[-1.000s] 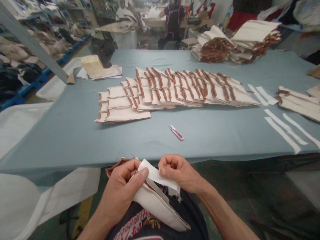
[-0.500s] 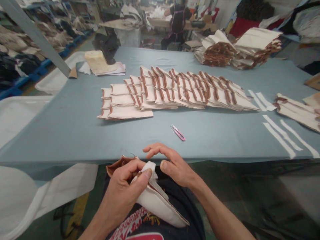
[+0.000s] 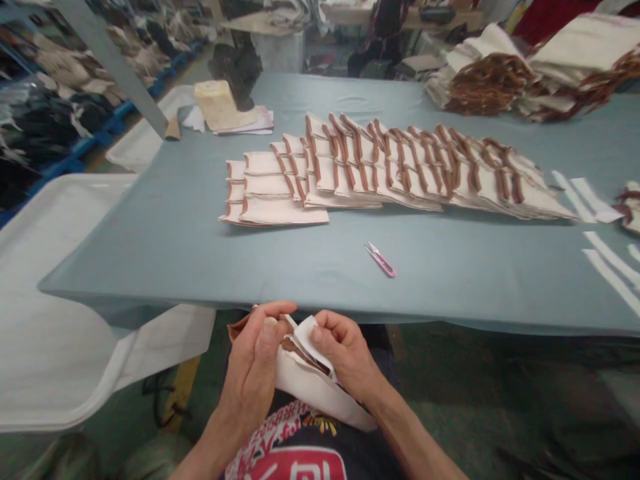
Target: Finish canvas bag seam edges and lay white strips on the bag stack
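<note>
Over my lap, just below the table edge, I hold a cream fabric piece (image 3: pixel 320 390) with brown edging. My left hand (image 3: pixel 257 350) is closed around its upper end, thumb pressed against the fingers. Between the thumb and fingers of my right hand (image 3: pixel 343 343) is a white strip (image 3: pixel 307 331), which runs along the piece's open brown edge. A brown corner (image 3: pixel 239 328) of the piece pokes out behind my left hand. On the table beyond my hands lie pink-handled thread snips (image 3: pixel 381 260), touched by neither hand.
A long overlapping row of cream pieces with brown edges (image 3: pixel 360 177) crosses the blue-grey table (image 3: pixel 200 260). Taller stacks (image 3: pixel 490 83) stand at the back right. Several white strips (image 3: pixel 615 283) lie at the right. White plastic tubs (image 3: pixel 60 320) stand left of the table.
My right hand has come down from open beside the piece and now pinches the white strip. My left hand has shifted its grip. The view has turned right and down.
</note>
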The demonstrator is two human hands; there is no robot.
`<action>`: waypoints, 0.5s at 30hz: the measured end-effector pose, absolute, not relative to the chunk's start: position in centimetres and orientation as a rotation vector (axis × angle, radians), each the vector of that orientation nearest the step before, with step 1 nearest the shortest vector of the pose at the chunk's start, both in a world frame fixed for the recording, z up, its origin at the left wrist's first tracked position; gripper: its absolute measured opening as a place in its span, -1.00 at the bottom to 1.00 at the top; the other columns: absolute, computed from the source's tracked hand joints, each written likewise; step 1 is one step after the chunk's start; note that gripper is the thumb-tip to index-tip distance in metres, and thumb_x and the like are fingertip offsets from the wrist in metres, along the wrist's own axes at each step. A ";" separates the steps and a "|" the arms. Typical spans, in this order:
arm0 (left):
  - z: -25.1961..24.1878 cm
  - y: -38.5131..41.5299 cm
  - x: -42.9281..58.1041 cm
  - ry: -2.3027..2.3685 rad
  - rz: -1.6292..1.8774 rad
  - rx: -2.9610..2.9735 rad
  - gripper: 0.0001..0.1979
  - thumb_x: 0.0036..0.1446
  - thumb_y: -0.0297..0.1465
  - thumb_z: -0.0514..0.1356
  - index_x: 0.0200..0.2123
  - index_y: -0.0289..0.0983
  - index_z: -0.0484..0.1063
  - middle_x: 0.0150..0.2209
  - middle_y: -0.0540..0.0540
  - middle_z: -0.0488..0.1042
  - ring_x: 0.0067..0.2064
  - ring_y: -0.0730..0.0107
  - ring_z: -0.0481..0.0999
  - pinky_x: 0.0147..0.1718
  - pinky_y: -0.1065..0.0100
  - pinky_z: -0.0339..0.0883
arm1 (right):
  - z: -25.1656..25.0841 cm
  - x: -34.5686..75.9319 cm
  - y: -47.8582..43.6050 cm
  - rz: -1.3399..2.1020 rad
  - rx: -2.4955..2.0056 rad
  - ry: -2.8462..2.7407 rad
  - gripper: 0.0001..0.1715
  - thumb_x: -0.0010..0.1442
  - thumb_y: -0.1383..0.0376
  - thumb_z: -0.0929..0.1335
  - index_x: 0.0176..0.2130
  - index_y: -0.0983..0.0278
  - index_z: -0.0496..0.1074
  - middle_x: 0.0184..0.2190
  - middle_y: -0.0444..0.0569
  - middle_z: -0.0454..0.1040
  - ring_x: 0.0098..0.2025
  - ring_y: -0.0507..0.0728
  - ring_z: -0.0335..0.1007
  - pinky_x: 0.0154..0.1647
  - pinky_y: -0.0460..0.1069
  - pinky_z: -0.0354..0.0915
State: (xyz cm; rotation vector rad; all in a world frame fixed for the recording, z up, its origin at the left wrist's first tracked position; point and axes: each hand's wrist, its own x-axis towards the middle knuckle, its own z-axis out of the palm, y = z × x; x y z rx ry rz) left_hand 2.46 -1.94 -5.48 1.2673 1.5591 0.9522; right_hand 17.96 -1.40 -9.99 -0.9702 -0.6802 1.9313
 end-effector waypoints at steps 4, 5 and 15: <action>-7.3 -3.1 2.1 1.588 1.046 1.062 -0.35 0.26 0.28 -0.05 -0.40 -0.20 0.32 -0.52 0.01 0.37 -0.47 0.35 0.35 -0.47 0.37 0.23 | -12.8 16.2 -3.5 1.968 -0.896 -0.392 -0.28 0.04 -0.22 0.54 -0.47 0.20 0.17 -0.73 -0.42 -0.01 -0.70 -0.15 -0.27 -0.71 -0.17 -0.21; -7.7 -3.5 2.0 1.581 1.044 1.047 -0.31 0.23 0.32 -0.07 -0.47 -0.19 0.27 -0.52 0.00 0.35 -0.48 0.35 0.32 -0.49 0.37 0.19 | -13.3 15.9 -4.0 1.983 -0.887 -0.370 -0.26 0.04 -0.23 0.53 -0.47 0.19 0.13 -0.73 -0.43 -0.05 -0.70 -0.15 -0.31 -0.72 -0.17 -0.23; -5.8 -6.9 -2.9 1.421 0.534 1.371 -0.62 0.26 -0.10 0.19 -0.46 -0.26 0.44 -0.47 -0.01 0.43 -0.41 0.35 0.35 -0.38 0.40 0.23 | -14.4 15.8 -5.8 2.033 -0.935 -0.330 -0.30 0.04 -0.21 0.54 -0.45 0.21 0.19 -0.71 -0.42 -0.02 -0.68 -0.14 -0.30 -0.70 -0.16 -0.23</action>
